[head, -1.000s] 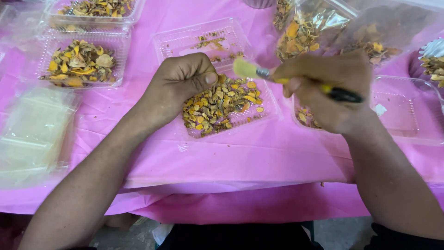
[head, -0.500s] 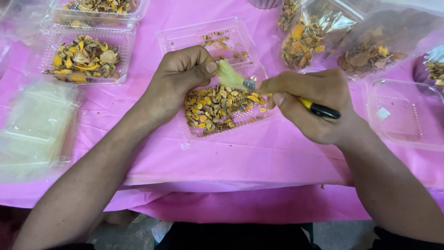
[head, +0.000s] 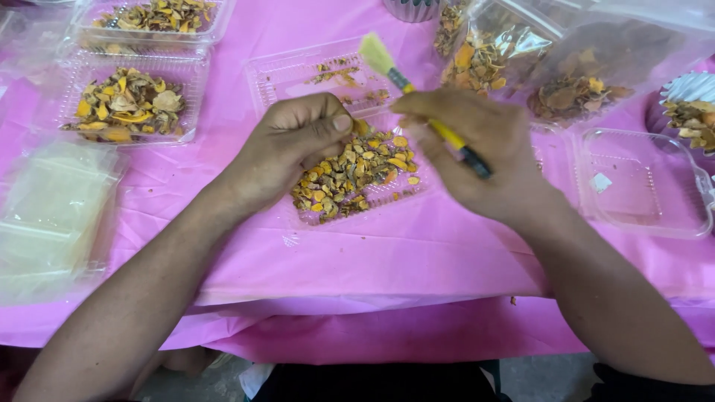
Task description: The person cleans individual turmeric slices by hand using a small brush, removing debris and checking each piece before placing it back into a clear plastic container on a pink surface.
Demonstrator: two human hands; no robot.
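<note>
Table: a bright pink plastic cloth (head: 387,275) is being draped over the table, nearest the person.
Left hand: the left hand (head: 294,152) is being curled shut on a small piece, mostly hidden in the fist, over the clear plastic tray of dried orange-yellow slices (head: 357,175).
Right hand: the right hand (head: 484,152) is being clamped on a small yellow-handled brush with pale bristles (head: 417,97), the bristles being pointed up and away.
Hands: they are being kept near each other, apart, above the tray.
Doing it well: the piece is best gripped firmly and brushed lightly over the tray, so that dust is being caught there.
Further off: filled clear trays (head: 130,104), an empty clear tray (head: 633,182) and clear bags of slices (head: 566,67) are being kept.
</note>
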